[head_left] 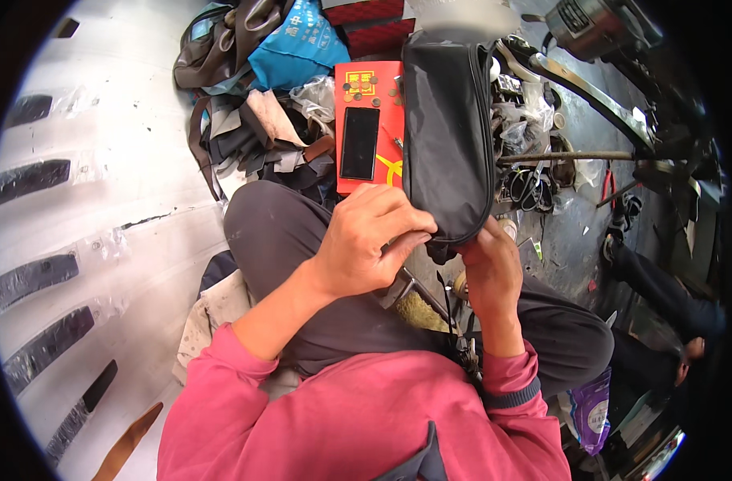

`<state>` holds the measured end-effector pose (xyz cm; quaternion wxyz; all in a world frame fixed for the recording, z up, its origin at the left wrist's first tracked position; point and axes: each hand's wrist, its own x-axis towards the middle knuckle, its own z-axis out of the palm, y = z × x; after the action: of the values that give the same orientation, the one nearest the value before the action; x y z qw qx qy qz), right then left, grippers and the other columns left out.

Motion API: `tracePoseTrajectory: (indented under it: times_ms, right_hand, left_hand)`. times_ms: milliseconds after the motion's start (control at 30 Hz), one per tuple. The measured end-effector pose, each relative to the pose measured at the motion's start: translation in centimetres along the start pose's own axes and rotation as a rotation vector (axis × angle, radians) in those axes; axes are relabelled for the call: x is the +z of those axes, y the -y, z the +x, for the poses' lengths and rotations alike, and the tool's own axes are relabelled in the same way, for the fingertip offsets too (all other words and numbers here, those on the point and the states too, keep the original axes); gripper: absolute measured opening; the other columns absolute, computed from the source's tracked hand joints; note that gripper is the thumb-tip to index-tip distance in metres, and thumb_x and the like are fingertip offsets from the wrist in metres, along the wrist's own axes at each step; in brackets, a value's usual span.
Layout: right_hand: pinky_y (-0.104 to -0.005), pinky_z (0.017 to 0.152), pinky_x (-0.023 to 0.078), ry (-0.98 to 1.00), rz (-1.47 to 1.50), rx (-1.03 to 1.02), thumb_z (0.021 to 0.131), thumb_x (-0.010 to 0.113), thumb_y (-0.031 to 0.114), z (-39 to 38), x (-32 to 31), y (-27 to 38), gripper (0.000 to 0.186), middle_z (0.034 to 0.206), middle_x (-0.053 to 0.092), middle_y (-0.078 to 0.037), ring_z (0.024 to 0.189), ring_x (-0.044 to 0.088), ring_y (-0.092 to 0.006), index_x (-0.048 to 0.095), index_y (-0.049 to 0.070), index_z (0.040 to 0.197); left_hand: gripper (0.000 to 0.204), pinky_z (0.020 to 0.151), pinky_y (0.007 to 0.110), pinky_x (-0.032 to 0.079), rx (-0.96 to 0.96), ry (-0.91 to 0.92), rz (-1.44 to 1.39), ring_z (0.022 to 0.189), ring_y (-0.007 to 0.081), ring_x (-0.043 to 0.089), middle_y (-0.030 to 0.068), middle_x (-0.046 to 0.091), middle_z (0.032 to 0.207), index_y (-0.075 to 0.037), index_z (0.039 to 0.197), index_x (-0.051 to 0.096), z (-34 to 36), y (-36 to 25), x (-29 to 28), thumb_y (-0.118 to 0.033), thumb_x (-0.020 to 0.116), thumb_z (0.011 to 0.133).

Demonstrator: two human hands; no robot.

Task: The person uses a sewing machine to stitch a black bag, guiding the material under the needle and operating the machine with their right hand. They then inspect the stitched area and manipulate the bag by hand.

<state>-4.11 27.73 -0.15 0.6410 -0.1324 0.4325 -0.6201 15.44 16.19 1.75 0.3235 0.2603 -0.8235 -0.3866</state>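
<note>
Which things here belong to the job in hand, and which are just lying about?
In use: black bag, left hand and right hand at its near end.

Apparently lying about: phone, coins, blue bag, purple package.

White characters mark the blue bag [300, 54], framed yellow ones the red box [390, 120], smaller print the purple packet [592, 410] and machine label [573, 18].
</note>
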Motion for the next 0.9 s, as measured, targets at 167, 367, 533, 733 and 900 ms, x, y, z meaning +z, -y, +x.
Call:
tracePoseTrajectory:
  times_ms: [167, 367, 533, 733, 900]
  right_hand:
    - [-0.0351, 0.103, 0.047, -0.01, -0.672, -0.237, 0.087, 0.073, 0.002, -1.9, 1.0, 0.8, 0.058, 0.129, 0.064, -0.012, 0.116, 0.063, -0.0223, 0.053, -0.005, 0.14]
    - [-0.0338, 0.095, 0.049, 0.015, -1.0, -0.406, 0.082, 0.079, 0.001, -2.1, 1.0, 2.6, 0.066, 0.12, 0.064, -0.013, 0.107, 0.062, -0.0209, 0.051, -0.006, 0.142]
    - [-0.0314, 0.087, 0.053, -0.001, -0.86, -0.395, 0.082, 0.075, -0.005, -2.7, 1.6, 4.7, 0.056, 0.109, 0.063, -0.014, 0.096, 0.066, -0.0221, 0.053, -0.005, 0.133]
    - [-0.0332, 0.093, 0.049, -0.03, -1.191, -0.617, 0.083, 0.081, 0.007, -2.6, -0.6, 8.7, 0.033, 0.104, 0.066, -0.007, 0.102, 0.063, -0.0189, 0.065, 0.0, 0.112]
    - [-0.0288, 0.087, 0.048, 0.106, -0.589, -0.349, 0.086, 0.08, 0.007, -1.6, -3.1, 9.5, 0.023, 0.097, 0.065, 0.0, 0.093, 0.059, -0.011, 0.067, -0.002, 0.103]
  left_hand:
    - [0.061, 0.087, 0.041, 0.055, 0.049, 0.206, 0.113, 0.106, 0.0321, 0.063, 0.0117, 0.063, 0.12, -0.013, 0.124, 0.068, 3.8, -0.4, -0.2, -0.009, 0.089, 0.067]
    - [0.073, 0.123, 0.058, 0.029, 0.412, 0.521, 0.264, 0.15, 0.0372, 0.038, 0.0121, 0.052, 0.15, -0.015, 0.133, 0.063, 9.7, -1.8, -0.8, -0.012, 0.085, 0.063]
    - [0.032, 0.116, 0.054, 0.037, 0.329, 0.752, 0.167, 0.103, 0.0305, 0.067, 0.0115, 0.068, 0.091, -0.004, 0.093, 0.065, 13.0, -2.6, -0.3, -0.014, 0.081, 0.067]
    - [0.015, 0.07, 0.024, 0.048, -0.317, 0.838, -0.461, 0.074, 0.0044, 0.058, -0.0025, 0.064, 0.077, 0.0, 0.083, 0.064, 15.1, -4.1, 0.1, -0.008, 0.076, 0.079]
    - [0.024, 0.079, 0.024, 0.05, -0.44, 0.889, -0.579, 0.084, 0.0062, 0.061, -0.0022, 0.067, 0.087, -0.001, 0.102, 0.067, 16.6, -4.7, 0.7, -0.01, 0.077, 0.082]
